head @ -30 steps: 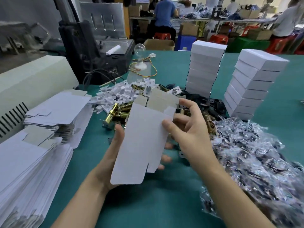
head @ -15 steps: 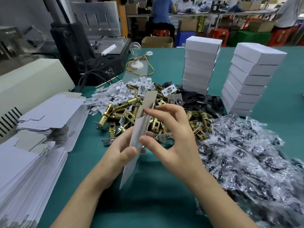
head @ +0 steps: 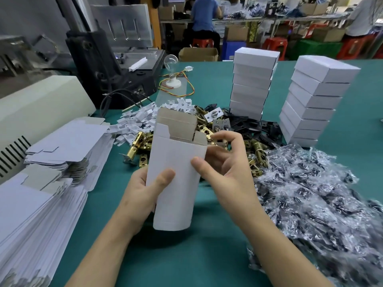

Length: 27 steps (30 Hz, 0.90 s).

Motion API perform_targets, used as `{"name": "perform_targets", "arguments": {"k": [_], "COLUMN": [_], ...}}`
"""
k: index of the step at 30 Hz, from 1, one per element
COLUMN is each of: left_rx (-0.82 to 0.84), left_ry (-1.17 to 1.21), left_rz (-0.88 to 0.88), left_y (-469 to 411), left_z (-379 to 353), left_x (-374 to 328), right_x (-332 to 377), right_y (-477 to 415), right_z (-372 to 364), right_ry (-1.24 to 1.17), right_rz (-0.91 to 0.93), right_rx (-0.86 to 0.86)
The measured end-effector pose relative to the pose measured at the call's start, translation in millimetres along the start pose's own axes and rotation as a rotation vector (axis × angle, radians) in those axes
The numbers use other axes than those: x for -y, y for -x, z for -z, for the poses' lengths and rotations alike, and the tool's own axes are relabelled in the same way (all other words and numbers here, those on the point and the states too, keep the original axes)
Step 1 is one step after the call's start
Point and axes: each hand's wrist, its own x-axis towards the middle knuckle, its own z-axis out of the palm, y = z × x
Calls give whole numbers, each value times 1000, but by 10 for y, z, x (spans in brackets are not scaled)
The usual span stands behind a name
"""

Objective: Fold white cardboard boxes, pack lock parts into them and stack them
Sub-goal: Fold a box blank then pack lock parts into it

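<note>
I hold one white cardboard box [head: 176, 172] upright over the green table, its top flaps open and showing brown inside. My left hand [head: 145, 189] grips its lower left edge, thumb across the front. My right hand [head: 223, 168] holds the right edge with the thumb on the front and fingers curled behind. Behind the box lies a heap of brass lock latches [head: 255, 150], with black plates [head: 248, 125] and small white pieces [head: 141, 119]. Two stacks of folded white boxes [head: 252, 83] [head: 310, 100] stand at the back.
Flat unfolded box blanks [head: 37, 208] are piled at the left, beside a beige machine [head: 39, 100]. Clear bags of dark parts [head: 319, 204] cover the right side. A bulb with coloured wires [head: 172, 65] and a black machine [head: 107, 59] stand at the back. People sit beyond the table.
The blank was flat, then turned edge-on, and now stands opened into a tube facing me. Both hands shifted their hold on its side edges.
</note>
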Motion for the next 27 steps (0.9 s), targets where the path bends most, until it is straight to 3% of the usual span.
{"name": "perform_targets", "arguments": {"k": [4,9,15,24,27], "left_rx": [13,43,-101,-178,-226], "left_ry": [25,-32,-110,50,3], "left_rz": [37,49,-114,-108,-203], "left_y": [7,-5,-25,-72,-78], "left_z": [-3,-49,-50,-76,-76], "left_x": [-9,21,53,46,47], "right_x": [3,-17,-5,7,14], "right_y": [-22,-17,-46,-36,-31], "right_z": [35,74,132,54,36], "right_ry": [-28,16,-47,-85,-93], "right_rz": [-138,-107,-151,-118,-83], "right_rx": [-8,-90,-118,-21,19]}}
